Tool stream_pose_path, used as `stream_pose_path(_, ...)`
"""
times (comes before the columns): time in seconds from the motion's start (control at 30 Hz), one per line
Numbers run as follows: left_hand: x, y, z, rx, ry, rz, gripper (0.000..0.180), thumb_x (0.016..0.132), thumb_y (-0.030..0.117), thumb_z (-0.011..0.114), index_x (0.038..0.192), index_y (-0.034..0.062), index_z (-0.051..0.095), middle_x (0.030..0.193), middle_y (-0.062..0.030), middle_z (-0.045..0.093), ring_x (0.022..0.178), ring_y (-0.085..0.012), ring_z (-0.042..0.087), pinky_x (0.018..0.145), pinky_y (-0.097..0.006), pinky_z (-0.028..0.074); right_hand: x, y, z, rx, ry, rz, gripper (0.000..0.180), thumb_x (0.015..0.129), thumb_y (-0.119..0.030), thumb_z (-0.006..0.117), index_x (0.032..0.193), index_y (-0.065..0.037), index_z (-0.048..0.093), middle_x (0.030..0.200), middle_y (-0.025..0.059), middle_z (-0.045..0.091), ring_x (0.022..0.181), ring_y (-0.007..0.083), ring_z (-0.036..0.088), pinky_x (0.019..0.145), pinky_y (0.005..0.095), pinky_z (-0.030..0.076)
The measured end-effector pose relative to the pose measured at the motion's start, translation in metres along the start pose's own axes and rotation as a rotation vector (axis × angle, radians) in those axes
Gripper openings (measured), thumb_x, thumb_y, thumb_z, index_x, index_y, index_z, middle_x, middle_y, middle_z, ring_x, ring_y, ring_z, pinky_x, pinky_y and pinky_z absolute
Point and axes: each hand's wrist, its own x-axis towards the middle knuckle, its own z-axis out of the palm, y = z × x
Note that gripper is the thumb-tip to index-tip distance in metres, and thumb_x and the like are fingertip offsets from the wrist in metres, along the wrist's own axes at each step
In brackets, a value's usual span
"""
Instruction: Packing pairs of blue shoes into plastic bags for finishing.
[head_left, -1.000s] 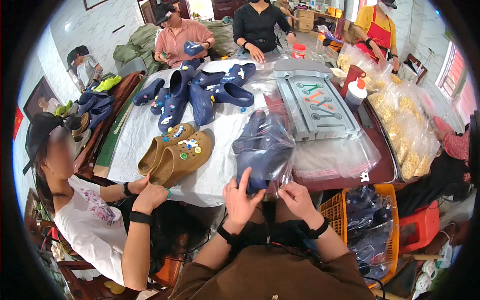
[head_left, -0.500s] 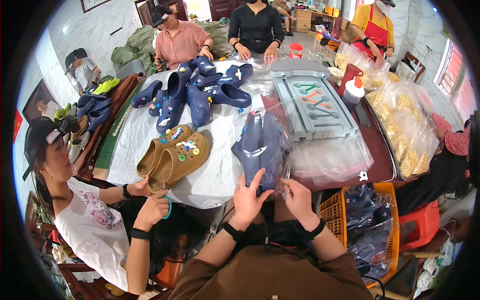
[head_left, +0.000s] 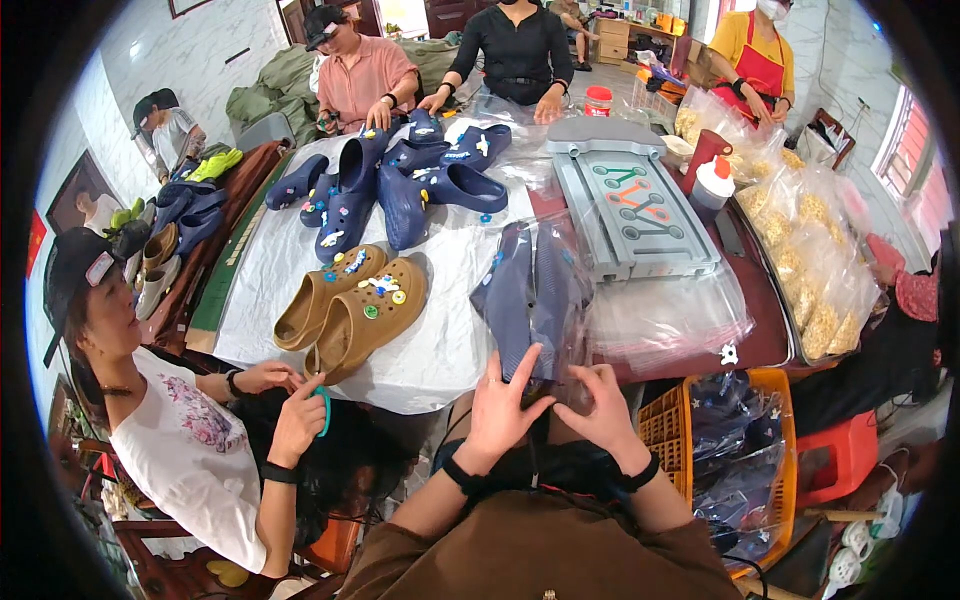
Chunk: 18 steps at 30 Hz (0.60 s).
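Observation:
A pair of navy clogs (head_left: 530,295) lies soles up inside a clear plastic bag (head_left: 578,312) at the table's near edge. My left hand (head_left: 500,412) rests at the near end of this bag, index finger stretched along it and thumb spread. Beside it, my right hand (head_left: 608,412) touches the bag's near right corner. Its thumb and fingers stand apart. To the left, a co-worker's hand (head_left: 297,420) holds small teal-handled scissors (head_left: 322,411) by the heel of the tan clogs (head_left: 372,312), which carry colourful charms.
More navy clogs (head_left: 405,205) are heaped on the white sheet (head_left: 440,360). A grey plastic board (head_left: 640,215) lies over flat clear bags (head_left: 670,320). Bagged clogs fill an orange crate (head_left: 790,400) at my right. Several co-workers stand around the table.
My right thumb has swung left toward my left hand, its fingers spreading from their pinch. The co-worker's hands at left have drawn slightly back from the tan clogs; one across the table reaches toward the heap.

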Motion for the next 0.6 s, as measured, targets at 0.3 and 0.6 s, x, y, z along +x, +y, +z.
stream_pose_path(0.3, -0.028, -0.017, -0.044, 0.164, 0.284, 0.160, 0.057, 0.071, 0.018, 0.089, 0.122, 0.0058, 0.068, 0.119, -0.0158, 0.063, 0.103, -0.0335, 0.058, 0.094, -0.044, 0.045, 0.018, -0.037, -0.007, -0.179, 0.270, -0.232, 0.089, 0.071, -0.034, 0.088, 0.144, -0.007, 0.045, 0.142, 0.0257, 0.042, 0.130, 0.0439, 0.042, 0.108, 0.0522, 0.038)
stream_pose_path(0.6, -0.009, -0.053, -0.012, -0.204, 0.059, -0.121, 0.106, 0.077, 0.028, 0.088, 0.159, 0.0027, 0.025, 0.159, -0.0285, 0.032, 0.146, -0.0461, 0.033, 0.116, -0.049, 0.033, 0.033, -0.024, 0.032, -0.241, 0.132, -0.180, 0.121, 0.070, -0.045, 0.089, 0.160, -0.005, 0.020, 0.156, 0.0380, 0.023, 0.138, 0.0551, 0.036, 0.111, 0.0537, 0.039)
